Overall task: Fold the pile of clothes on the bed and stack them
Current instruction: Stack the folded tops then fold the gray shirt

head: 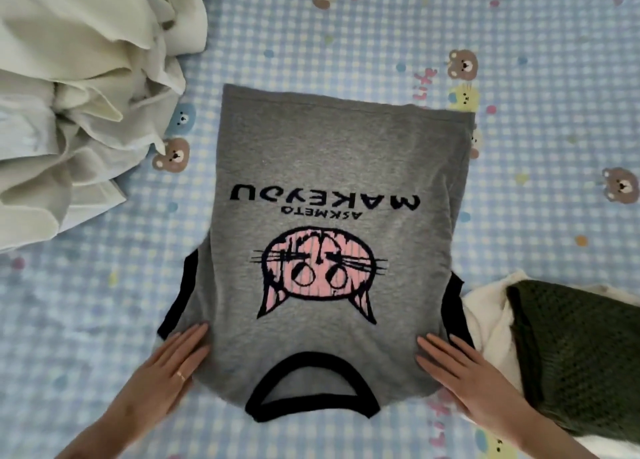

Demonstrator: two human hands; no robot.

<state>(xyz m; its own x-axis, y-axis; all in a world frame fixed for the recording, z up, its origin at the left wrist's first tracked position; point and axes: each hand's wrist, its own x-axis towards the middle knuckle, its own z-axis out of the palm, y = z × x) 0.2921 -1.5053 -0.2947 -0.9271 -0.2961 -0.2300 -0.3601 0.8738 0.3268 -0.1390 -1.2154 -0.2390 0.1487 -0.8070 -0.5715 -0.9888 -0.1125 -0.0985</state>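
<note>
A grey T-shirt with black trim and a pink cat print lies flat in the middle of the bed, its collar nearest the person and its sides tucked under. The left hand rests flat on the shirt's left shoulder, grip released, a ring on one finger. The right hand presses flat on the right shoulder, fingers straight. A heap of pale clothes sits at far left. A dark green knit lies on white cloth at right.
</note>
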